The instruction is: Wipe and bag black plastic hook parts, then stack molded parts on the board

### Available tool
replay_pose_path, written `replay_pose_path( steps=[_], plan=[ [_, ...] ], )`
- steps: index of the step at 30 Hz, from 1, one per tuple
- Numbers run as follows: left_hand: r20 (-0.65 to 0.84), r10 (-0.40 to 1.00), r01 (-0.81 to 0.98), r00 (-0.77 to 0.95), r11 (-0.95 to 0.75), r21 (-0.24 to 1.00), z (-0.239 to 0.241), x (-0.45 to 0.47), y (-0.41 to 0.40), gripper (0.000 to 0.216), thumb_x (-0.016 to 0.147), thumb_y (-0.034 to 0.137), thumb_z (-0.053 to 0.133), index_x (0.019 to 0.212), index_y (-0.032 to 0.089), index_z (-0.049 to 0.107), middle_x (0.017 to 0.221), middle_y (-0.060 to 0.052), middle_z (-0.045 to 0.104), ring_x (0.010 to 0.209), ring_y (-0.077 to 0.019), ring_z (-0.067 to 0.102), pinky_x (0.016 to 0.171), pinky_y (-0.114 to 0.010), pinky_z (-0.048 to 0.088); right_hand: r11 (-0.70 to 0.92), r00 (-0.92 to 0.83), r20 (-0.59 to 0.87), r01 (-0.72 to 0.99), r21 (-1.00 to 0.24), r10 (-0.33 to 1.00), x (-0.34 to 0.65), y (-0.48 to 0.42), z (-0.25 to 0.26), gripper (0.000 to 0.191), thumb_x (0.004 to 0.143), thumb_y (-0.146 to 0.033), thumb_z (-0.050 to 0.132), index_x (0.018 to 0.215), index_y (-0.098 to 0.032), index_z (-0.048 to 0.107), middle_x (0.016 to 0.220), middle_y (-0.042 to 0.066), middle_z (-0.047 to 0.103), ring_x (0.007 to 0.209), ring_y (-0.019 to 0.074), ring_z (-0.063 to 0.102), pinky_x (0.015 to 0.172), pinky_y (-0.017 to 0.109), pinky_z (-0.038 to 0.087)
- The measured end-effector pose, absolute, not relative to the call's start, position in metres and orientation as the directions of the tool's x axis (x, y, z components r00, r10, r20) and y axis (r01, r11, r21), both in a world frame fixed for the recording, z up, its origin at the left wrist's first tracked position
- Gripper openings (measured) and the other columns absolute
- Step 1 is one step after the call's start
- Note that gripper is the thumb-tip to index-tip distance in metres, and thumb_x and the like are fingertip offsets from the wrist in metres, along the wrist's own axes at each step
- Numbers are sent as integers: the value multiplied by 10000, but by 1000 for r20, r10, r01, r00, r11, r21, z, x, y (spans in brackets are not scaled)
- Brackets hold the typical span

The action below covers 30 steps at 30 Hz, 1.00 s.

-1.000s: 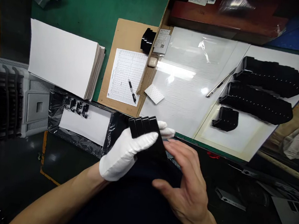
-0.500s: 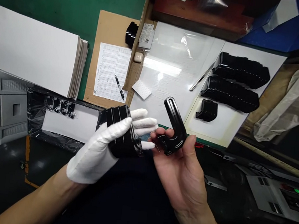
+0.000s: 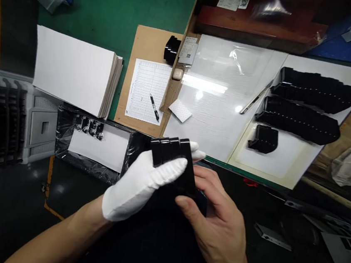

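Note:
My left hand (image 3: 135, 188), in a white glove, is wrapped round a stack of glossy black bent brackets (image 3: 185, 185) in front of my body. Its thumb lies across the near face, and gloved fingertips show past the far side. My bare right hand (image 3: 223, 214) is curled at the right end of the same stack, thumb in front and fingers partly behind. The single bracket it carried cannot be told apart from the stack here. Nested rows of black brackets (image 3: 299, 119) and a shorter group (image 3: 264, 139) lie on the table at right.
White sheeting (image 3: 210, 97) covers the table, with a slim metal tool (image 3: 256, 98) on it. Left of a cardboard divider (image 3: 170, 93) lie a pen (image 3: 154, 108), a printed form (image 3: 141, 82) and stacked white sheets (image 3: 75, 70). A plastic-lined box (image 3: 88, 168) holds small bagged black parts (image 3: 90, 126).
My right hand has brought its slotted bracket against the stack in my left hand and turned over, thumb now in front. Both hands sit closer together, and the view has shifted left.

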<state>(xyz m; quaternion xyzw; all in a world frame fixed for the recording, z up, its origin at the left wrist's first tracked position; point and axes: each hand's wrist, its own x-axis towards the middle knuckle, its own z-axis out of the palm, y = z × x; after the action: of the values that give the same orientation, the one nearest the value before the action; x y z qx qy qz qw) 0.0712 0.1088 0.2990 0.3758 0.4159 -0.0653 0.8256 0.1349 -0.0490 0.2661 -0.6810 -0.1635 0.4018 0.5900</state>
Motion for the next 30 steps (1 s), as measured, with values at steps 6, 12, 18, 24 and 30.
replay_pose_path(
  steps=[6,12,18,24,30],
  plan=[
    [-721,129,300,680,849,435,304,66,111,382,998,379,598,1337,208,642,1391,-99,652,1323,-299,574,1039,-369,535,122,530,-553,-784,-609,643,133,-42,265,246,932,-519,668,1003,-296,743,1106,9,736,1058,213,692,946,357,580],
    [-729,111,211,675,918,336,305,64,109,394,1006,434,559,1311,205,660,1344,-122,681,1317,-296,584,982,-367,583,239,457,-624,-883,-404,634,141,-44,264,313,907,-576,667,935,-276,752,1030,19,740,1008,216,701,979,402,583],
    [-730,104,207,675,923,323,307,64,107,398,1003,439,560,1305,202,667,1331,-132,687,1305,-304,595,965,-360,592,258,457,-634,-886,-384,624,139,-44,266,319,860,-580,722,917,-269,766,981,24,736,943,213,700,920,387,598],
    [-723,107,191,683,929,318,309,67,107,373,984,411,605,1277,194,683,1303,-136,702,1275,-310,617,937,-373,613,237,467,-629,-877,-418,621,139,-47,267,328,851,-614,712,911,-295,762,975,15,738,942,233,686,921,437,582],
    [-736,96,223,670,920,323,309,68,107,385,1006,450,552,1287,222,683,1316,-113,700,1294,-303,605,942,-349,607,223,487,-639,-864,-451,595,141,-47,268,350,849,-618,712,898,-275,760,959,47,745,907,254,700,860,450,597]
  ],
)
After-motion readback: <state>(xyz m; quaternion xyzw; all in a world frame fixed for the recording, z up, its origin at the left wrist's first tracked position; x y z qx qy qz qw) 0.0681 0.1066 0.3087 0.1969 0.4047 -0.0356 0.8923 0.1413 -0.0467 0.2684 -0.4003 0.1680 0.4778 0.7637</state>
